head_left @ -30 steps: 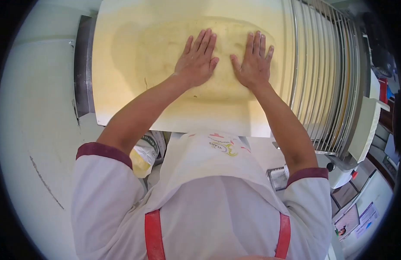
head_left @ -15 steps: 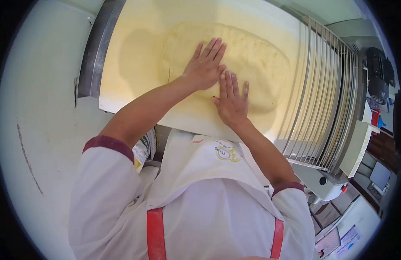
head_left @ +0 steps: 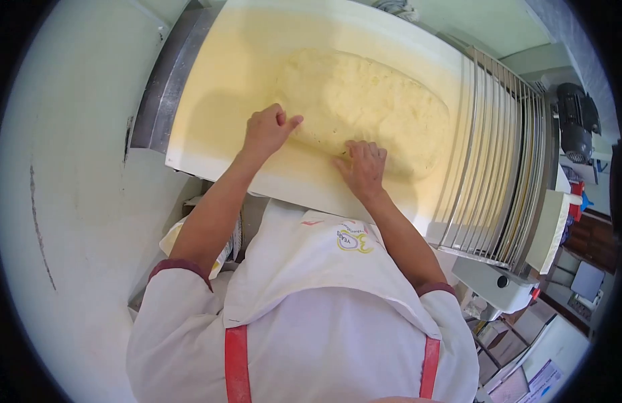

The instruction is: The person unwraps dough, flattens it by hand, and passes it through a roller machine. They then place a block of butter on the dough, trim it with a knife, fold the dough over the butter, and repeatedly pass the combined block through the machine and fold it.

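Observation:
A thick, pale yellow slab of dough [head_left: 381, 91] with a bumpy top lies on the floured white belt [head_left: 213, 124]. My left hand [head_left: 267, 131] is curled into a loose fist beside the dough's near left end, thumb pointing toward it; nothing shows in its fingers. On the near edge of the slab, my right hand [head_left: 366, 168] has its fingers bent against the dough, with the thumb out to the left. A small dark spot is at the dough edge by these fingers. The undersides of the fingers are hidden.
A metal wire guard [head_left: 482, 154] stands across the belt at the right, with a white machine body [head_left: 496, 282] below. A dark motor [head_left: 576, 124] sits at far right. The belt's left end meets a grey metal edge [head_left: 166, 101]. A bag [head_left: 220, 258] is under the belt.
Both hands have come off the top of the dough, where they lay flat. The left moved left and curled up; the right drew back to the near edge, fingers bending. The view shifted slightly.

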### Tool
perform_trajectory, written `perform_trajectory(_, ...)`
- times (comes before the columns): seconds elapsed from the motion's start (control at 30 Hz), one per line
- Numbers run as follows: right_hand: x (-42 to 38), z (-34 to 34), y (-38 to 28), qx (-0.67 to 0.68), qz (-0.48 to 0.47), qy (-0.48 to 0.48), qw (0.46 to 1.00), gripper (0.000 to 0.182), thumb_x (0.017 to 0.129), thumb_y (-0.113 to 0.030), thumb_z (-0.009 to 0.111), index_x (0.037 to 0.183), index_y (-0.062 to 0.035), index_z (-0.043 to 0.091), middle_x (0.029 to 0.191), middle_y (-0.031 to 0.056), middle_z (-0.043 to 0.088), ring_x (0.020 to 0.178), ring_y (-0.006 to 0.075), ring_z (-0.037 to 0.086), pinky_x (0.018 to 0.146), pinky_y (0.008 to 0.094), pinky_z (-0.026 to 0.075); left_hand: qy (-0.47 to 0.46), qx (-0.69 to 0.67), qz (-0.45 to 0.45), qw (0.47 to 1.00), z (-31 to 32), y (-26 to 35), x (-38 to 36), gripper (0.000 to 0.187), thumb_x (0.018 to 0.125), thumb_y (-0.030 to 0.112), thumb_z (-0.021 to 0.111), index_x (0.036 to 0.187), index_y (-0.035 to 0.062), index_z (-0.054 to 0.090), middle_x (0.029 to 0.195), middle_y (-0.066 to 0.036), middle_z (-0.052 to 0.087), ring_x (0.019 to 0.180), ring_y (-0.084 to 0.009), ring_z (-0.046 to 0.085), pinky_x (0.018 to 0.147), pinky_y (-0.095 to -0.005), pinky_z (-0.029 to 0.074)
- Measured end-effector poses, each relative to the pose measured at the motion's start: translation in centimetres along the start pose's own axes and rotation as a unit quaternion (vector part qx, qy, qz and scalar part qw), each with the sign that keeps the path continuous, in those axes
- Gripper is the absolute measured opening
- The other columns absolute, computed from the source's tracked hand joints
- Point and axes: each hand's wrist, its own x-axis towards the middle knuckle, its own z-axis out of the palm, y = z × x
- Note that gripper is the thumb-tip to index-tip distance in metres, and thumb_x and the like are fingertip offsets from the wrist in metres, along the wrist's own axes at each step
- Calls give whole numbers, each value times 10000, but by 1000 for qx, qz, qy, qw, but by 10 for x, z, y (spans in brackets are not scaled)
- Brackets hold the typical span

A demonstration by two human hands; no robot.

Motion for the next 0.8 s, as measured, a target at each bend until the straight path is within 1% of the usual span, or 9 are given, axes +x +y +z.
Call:
perform_trajectory(0.13, 3, 13, 9, 29, -52, 43, 997, 203, 783, -146, 693, 972, -99, 634, 855, 51, 604, 814, 239, 544, 728, 408, 362, -3, 52, 49, 997, 3, -15, 9, 333, 843, 290, 705, 701, 34, 546, 614, -114, 574, 558, -265, 556, 576, -388, 457)
perform_trajectory(0.23, 4, 14, 17, 43, -62, 34, 997, 195, 776, -106, 678, 969, -95, 654, 852, 65, 610, 806, 248, 553, 729, 408, 379, -13, 49, 67, 996, 0, -15, 13, 319, 839, 277, 703, 704, 34, 547, 611, -123, 572, 577, -274, 565, 584, -388, 459)
perform_trajectory(0.33, 0, -8, 13, 87, -42, 8, 995, 223, 784, -92, 663, 1008, -95, 663, 885, 78, 626, 855, 263, 573, 769, 405, 402, -45, 73, 43, 995, -10, -4, 10, 287, 837, 250, 698, 727, 32, 548, 632, -123, 580, 602, -289, 578, 588, -390, 468)
perform_trajectory(0.37, -2, -20, 18, 83, -9, 45, 995, 238, 784, -87, 663, 1022, -90, 663, 907, 91, 629, 881, 275, 574, 786, 406, 408, -57, 88, 31, 994, -11, 5, 11, 275, 837, 239, 696, 737, 30, 548, 643, -122, 585, 610, -294, 583, 589, -390, 471)
perform_trajectory(0.47, -10, -57, 53, 58, 113, 141, 982, 278, 781, -72, 673, 1059, -70, 659, 977, 138, 636, 947, 317, 575, 842, 416, 421, 15, -24, 150, 988, 18, 47, 4, 191, 826, 193, 684, 801, 36, 577, 779, -138, 628, 728, -308, 612, 658, -401, 487)
perform_trajectory(0.5, -11, -68, 75, 42, 169, 170, 970, 288, 780, -66, 682, 1067, -59, 656, 1004, 157, 636, 961, 336, 573, 863, 424, 422, 62, -13, 308, 949, 37, 56, 8, 136, 820, 128, 657, 918, 46, 610, 943, -154, 639, 880, -315, 613, 768, -411, 489)
perform_trajectory(0.6, -14, -93, 125, 27, 252, 184, 950, 281, 807, -52, 680, 1086, -41, 648, 1053, 165, 632, 1007, 342, 582, 905, 422, 440, 79, -42, 409, 908, 65, 106, 28, 217, 818, 66, 627, 1035, 58, 627, 1035, -157, 633, 1002, -326, 593, 877, -414, 471)
perform_trajectory(0.7, 7, -121, 143, 43, 284, 143, 947, 266, 836, -61, 675, 1100, -60, 648, 1124, 159, 620, 1080, 325, 580, 922, 396, 463, 45, -23, 337, 940, 63, 105, 108, 292, 814, 45, 626, 1106, 55, 635, 1051, -144, 650, 1010, -328, 605, 906, -402, 476)
perform_trajectory(0.8, 35, -113, 180, 46, 279, 116, 952, 301, 847, -109, 685, 1143, -76, 645, 1161, 161, 615, 1081, 326, 581, 920, 401, 464, -155, -18, 354, 922, 62, 100, 185, 344, 816, 58, 650, 1160, 56, 636, 1105, -129, 663, 1021, -310, 621, 914, -388, 479)
